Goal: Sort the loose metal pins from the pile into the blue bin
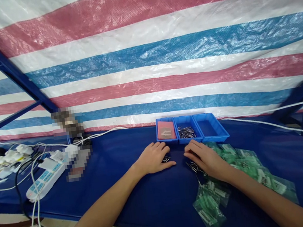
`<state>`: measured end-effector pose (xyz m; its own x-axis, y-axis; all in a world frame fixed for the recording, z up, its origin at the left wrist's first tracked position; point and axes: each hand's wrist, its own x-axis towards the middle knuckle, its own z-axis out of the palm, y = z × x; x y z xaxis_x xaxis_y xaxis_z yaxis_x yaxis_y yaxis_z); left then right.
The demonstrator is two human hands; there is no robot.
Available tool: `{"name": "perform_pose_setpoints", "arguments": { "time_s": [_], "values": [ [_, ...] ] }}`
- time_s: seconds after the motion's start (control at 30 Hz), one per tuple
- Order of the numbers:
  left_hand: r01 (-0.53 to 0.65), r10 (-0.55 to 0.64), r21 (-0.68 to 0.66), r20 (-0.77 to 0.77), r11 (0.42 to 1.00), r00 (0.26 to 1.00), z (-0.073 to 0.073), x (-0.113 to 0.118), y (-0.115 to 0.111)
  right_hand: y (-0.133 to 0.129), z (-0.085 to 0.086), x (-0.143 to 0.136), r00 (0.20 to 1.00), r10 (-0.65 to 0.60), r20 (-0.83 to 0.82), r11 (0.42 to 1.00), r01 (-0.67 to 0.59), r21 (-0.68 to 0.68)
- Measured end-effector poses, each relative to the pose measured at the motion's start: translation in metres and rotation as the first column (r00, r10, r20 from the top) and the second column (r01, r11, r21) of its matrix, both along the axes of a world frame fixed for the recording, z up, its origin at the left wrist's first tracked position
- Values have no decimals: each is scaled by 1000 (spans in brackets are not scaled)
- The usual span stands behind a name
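Note:
My left hand (154, 158) rests on the blue table, its fingers bent and its thumb stretched out to the side. Between fingers and thumb lies a small cluster of thin metal pins (166, 159) on the tabletop, partly covered by the hand. My right hand (204, 155) is loosely curved, with thumb and fingers apart, over a second loose pile of pins (194, 167). The palm side of this hand is hidden. Just beyond both hands stand three joined blue trays; the middle tray (200, 134) holds many such pins (186, 132).
The left tray (157, 131) holds a pink card (166, 130); the right tray (210, 124) shows its bare bottom. Green-tinted plastic packets (208, 208) lie around my right forearm. At left are a white power strip (45, 181) and cables. A striped tarp (160, 52) hangs behind.

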<state>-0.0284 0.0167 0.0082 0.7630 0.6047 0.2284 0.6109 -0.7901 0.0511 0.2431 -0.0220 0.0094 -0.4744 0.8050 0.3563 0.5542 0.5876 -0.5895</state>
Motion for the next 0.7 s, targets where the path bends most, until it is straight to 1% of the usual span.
{"name": "perform_pose_setpoints", "arguments": {
  "time_s": [0.07,0.2,0.33,0.4,0.5,0.6,0.7],
  "values": [
    [6,-5,-41,38,999,999,-2,0,0,0,0,0,1000,-1,-17,1000,1,-7],
    [63,-36,-179,152,982,988,-6,1,1,-1,0,0,998,-13,-56,1000,12,-24],
    [96,-33,-279,223,955,974,-8,4,1,-2,0,-1,993,-62,-99,994,52,-100],
    [100,-28,-296,237,950,971,-8,6,0,-3,1,-1,985,-97,-140,985,74,-158],
    [105,-24,-303,259,947,966,-8,9,-3,-3,1,-2,967,-123,-224,971,71,-227],
    [101,-22,-298,257,949,966,-6,14,-5,-2,0,-2,945,-144,-292,966,71,-247],
    [64,-5,-256,225,965,974,1,14,-6,-1,-1,-2,929,-166,-330,965,85,-247]
  ]
}}
